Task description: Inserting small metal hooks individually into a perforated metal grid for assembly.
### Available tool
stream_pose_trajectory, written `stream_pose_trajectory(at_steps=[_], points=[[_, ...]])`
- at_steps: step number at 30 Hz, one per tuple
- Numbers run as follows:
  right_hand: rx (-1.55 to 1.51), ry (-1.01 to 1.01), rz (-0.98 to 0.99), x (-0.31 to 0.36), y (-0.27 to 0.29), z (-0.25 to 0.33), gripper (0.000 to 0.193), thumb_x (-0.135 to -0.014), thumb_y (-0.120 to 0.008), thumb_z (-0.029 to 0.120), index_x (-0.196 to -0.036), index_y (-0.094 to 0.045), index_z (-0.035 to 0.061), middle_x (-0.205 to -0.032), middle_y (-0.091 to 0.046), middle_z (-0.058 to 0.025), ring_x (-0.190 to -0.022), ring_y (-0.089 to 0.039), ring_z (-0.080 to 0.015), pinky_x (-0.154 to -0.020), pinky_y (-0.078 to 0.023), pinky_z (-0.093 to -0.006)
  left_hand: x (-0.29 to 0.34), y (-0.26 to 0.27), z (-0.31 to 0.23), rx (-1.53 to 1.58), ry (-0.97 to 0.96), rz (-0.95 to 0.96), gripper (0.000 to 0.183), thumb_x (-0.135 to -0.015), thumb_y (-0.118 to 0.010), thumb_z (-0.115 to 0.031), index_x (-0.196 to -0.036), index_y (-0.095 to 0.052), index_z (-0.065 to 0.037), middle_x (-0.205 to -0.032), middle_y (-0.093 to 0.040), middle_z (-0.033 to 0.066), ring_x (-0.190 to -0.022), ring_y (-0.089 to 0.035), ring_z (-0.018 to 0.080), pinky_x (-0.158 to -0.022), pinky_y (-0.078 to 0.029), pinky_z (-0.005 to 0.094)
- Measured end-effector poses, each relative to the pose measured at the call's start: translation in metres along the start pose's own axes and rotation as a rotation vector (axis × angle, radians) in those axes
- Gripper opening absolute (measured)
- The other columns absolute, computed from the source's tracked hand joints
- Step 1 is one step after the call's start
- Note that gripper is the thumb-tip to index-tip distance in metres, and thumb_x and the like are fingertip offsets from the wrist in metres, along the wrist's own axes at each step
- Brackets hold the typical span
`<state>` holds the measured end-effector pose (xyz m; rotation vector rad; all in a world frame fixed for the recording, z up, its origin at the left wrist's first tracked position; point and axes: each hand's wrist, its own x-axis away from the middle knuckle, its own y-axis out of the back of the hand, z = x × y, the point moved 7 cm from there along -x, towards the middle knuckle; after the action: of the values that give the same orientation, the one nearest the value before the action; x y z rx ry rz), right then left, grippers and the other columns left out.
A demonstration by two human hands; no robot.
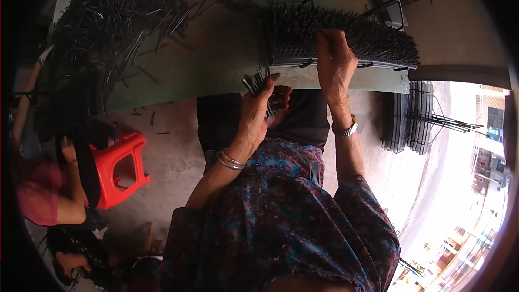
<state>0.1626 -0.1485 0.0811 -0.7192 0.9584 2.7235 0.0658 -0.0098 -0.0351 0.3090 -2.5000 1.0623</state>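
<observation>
1. Head view: a person works bare-handed along the near edge of a pale greenish table (181,81).
2. Left hand (256,109): fingers clamped around a bundle of thin dark rods (254,81). Rod ends fan out above the thumb; the hand is just in front of the table edge.
3. Right hand (336,66): fingers curled together over the black rack (294,60). Tips are in shadow; cannot tell whether a rod is pinched there.
4. Rack position: on the table's right part, its top crowded with short dark pins (373,35). Small holes show in its front left part.
5. Loose pile (121,19): many more dark rods, scattered over the table's far left.
6. Step in hand, as judged: rods being set into the rack singly, left hand acting as the supply.
7. Next move, as judged: calls for a fine fingertip grip on one rod, lined up with a free hole, without knocking neighbouring pins; the left grip should stay firm enough that the bundle does not spill.
</observation>
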Motion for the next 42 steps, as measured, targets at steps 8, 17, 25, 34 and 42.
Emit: stream_pose_trajectory(at_steps=[8,17,25,34,42], points=[[0.005,-0.024,0.063,0.0,-0.001,-0.002,0.009,-0.09,-0.061,0.006,-0.097,-0.061,0.0019,-0.082,-0.07,-0.0068,-0.075,-0.067,-0.011,-0.066,-0.05,-0.0239,-0.002,0.004,0.01,0.02,0.097,0.05,0.037,-0.094,-0.06,-0.034,-0.111,-0.059,-0.001,-0.074,-0.064,0.0076,-0.057,-0.047,0.0075,-0.049,-0.035,0.0221],[0.299,0.102,0.063,-0.002,-0.019,-0.001,0.009,-0.084,-0.068,0.014,-0.092,-0.067,0.0098,-0.088,-0.058,-0.0059,-0.067,-0.06,-0.0199,-0.06,-0.047,-0.0314,0.001,0.003,0.006,-0.013,0.067,0.03,0.032,-0.094,-0.061,-0.031,-0.101,-0.059,0.0,-0.074,-0.064,0.0076,-0.056,-0.052,0.0083,-0.044,-0.034,0.0205],[0.269,0.135,0.081,0.003,-0.016,0.006,0.013,-0.084,-0.069,0.016,-0.096,-0.072,0.0132,-0.09,-0.059,-0.0059,-0.07,-0.061,-0.0211,-0.061,-0.047,-0.0321,0.006,0.002,0.004,-0.026,0.047,0.034,0.033,-0.091,-0.064,-0.03,-0.106,-0.062,-0.001,-0.075,-0.062,0.0066,-0.059,-0.053,0.0093,-0.046,-0.033,0.021],[0.328,0.166,0.129,-0.002,-0.023,0.008,0.012,-0.084,-0.068,0.016,-0.095,-0.072,0.0138,-0.094,-0.06,-0.007,-0.075,-0.062,-0.0247,-0.064,-0.049,-0.0342,0.007,-0.003,0.001,-0.019,0.041,0.03,0.034,-0.092,-0.063,-0.029,-0.103,-0.062,0.003,-0.075,-0.066,0.0104,-0.055,-0.054,0.0085,-0.042,-0.033,0.0197],[0.317,0.114,0.086,0.023,-0.014,0.012,0.017,-0.086,-0.067,0.015,-0.103,-0.071,0.012,-0.097,-0.062,-0.007,-0.076,-0.064,-0.0192,-0.064,-0.049,-0.031,0.009,-0.004,-0.001,-0.014,0.04,0.027,0.033,-0.09,-0.066,-0.029,-0.102,-0.062,0.001,-0.079,-0.069,0.0116,-0.056,-0.056,0.0094,-0.043,-0.034,0.0204]])
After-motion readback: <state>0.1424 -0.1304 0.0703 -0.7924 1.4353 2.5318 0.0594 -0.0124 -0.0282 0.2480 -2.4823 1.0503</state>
